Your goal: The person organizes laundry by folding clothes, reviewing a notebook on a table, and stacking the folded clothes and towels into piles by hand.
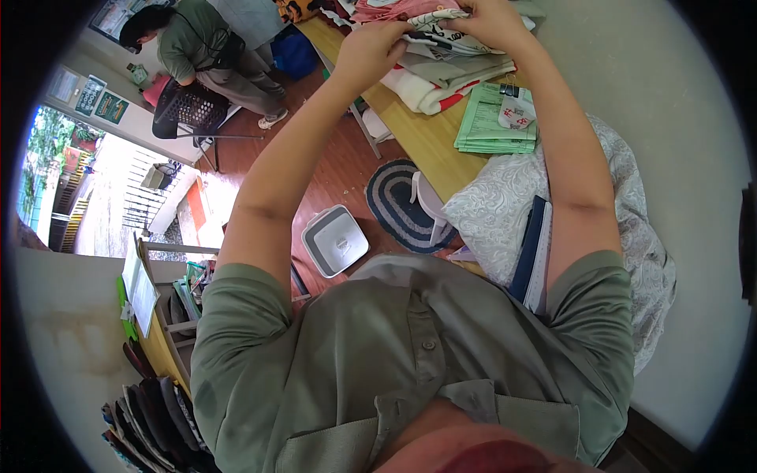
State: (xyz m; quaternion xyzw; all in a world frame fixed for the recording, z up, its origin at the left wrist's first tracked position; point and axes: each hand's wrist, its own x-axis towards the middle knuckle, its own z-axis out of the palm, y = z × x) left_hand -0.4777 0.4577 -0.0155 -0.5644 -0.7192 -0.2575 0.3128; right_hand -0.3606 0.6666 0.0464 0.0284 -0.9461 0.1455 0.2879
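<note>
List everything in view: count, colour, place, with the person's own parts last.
Table: one, yellowish, top
Cloths: several, mixed colours, table's far end
Papers: one stack, green, on table
Clip: one, black, on papers
Lacy cloth: one, whitish, right
Book: one, navy, right of centre
Rug: one, blue-grey, centre
Bin: one, whitish, left of rug
Bundle: one, blue, left of table
Chair: one, black, upper left
Co-worker: one, green shirt, by chair
Signs: two, dark, upper left
Doorway: one, bright, left
Fabrics: several, mostly dark, lower left
Left hand, right hand: one each, bare, on cloths
Shirt: one, green, bottom
</note>
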